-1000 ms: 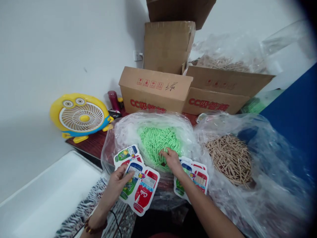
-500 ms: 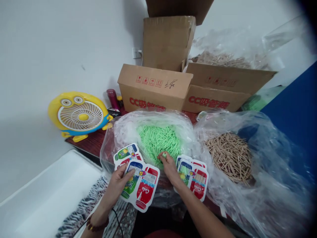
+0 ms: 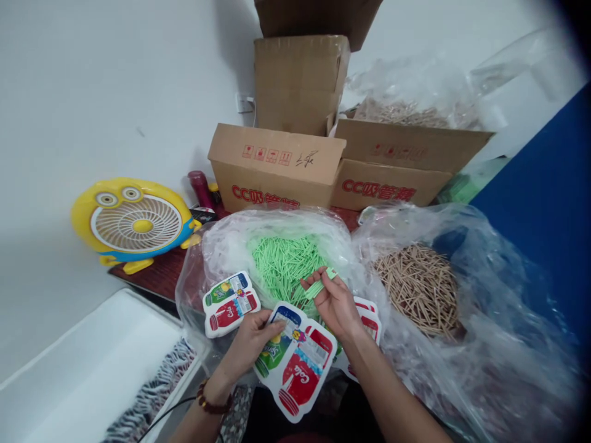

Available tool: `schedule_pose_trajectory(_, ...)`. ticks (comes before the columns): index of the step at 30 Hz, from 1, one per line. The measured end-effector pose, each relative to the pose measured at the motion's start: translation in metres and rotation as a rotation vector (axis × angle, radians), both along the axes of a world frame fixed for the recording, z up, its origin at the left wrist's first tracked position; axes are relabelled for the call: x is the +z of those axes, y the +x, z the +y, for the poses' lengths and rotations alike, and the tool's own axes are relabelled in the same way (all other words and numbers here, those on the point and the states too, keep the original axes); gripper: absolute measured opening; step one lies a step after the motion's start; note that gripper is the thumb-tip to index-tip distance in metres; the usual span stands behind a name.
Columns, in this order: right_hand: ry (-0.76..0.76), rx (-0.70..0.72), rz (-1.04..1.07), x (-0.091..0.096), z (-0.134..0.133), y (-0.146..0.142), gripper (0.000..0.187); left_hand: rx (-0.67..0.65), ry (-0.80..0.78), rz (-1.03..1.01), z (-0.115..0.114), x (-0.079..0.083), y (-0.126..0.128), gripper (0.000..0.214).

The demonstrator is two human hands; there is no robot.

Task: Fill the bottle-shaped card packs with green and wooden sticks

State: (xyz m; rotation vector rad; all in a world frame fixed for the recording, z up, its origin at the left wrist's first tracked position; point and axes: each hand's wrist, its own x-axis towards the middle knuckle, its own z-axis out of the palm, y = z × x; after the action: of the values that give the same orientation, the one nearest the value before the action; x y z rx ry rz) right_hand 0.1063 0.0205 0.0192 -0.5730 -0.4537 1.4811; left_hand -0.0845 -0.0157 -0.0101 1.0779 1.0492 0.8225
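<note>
My left hand pinches the upper left edge of a bottle-shaped candy card, printed with a green Sprite bottle and a red Cola bottle. In my right hand is a small bunch of thin green sticks, tilted, held between thumb and fingers. Just behind it a heap of green sticks lies in an opened clear plastic bag. Another such card lies left of my left hand. More cards lie partly hidden under my right wrist.
To the right, brown sticks fill another plastic bag. Cardboard boxes stand along the back. A yellow fan is at the left, above a white tub with striped cloth. A blue panel rises at the right.
My right hand has lifted from the green heap and turned, now showing the bunch of green sticks. My left hand has brought the card rightward, closer to my right hand. The camera view has shifted slightly.
</note>
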Motion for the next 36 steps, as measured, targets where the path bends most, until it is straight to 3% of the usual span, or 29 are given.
schedule_pose_trajectory(3,-0.007,0.039,-0.004,0.004,-0.007,0.002,0.014,-0.038,-0.023,-0.015,0.002,0.006,0.01,0.031)
schedule_pose_trajectory(5,0.001,0.067,-0.113,0.005,-0.011,0.004,0.014,-0.043,-0.036,-0.032,0.003,0.009,0.014,0.031)
schedule_pose_trajectory(8,0.071,0.145,-0.558,0.009,-0.014,0.011,0.013,-0.032,-0.03,-0.051,0.007,0.011,0.017,0.029)
schedule_pose_trajectory(12,0.275,0.202,-1.158,0.016,-0.015,0.021,0.016,-0.055,0.038,0.01,0.014,0.012,0.016,0.028)
schedule_pose_trajectory(18,0.502,0.265,-1.396,0.012,-0.012,0.02,0.011,-0.129,0.135,0.15,0.019,0.013,0.013,0.029)
schedule_pose_trajectory(22,0.449,0.312,-1.354,0.017,-0.012,0.021,0.014,-0.176,0.199,0.204,0.018,0.017,0.012,0.034)
schedule_pose_trajectory(25,0.333,0.32,-1.18,0.027,-0.01,0.024,0.017,-0.192,0.237,0.216,0.015,0.02,0.011,0.036)
schedule_pose_trajectory(31,0.116,-0.05,-0.417,0.031,-0.012,0.012,0.015,-0.186,0.337,0.212,0.009,0.023,0.012,0.038)
schedule_pose_trajectory(36,0.038,-0.073,-0.242,0.023,-0.024,-0.009,0.015,-0.172,0.36,0.189,0.006,0.017,0.017,0.034)
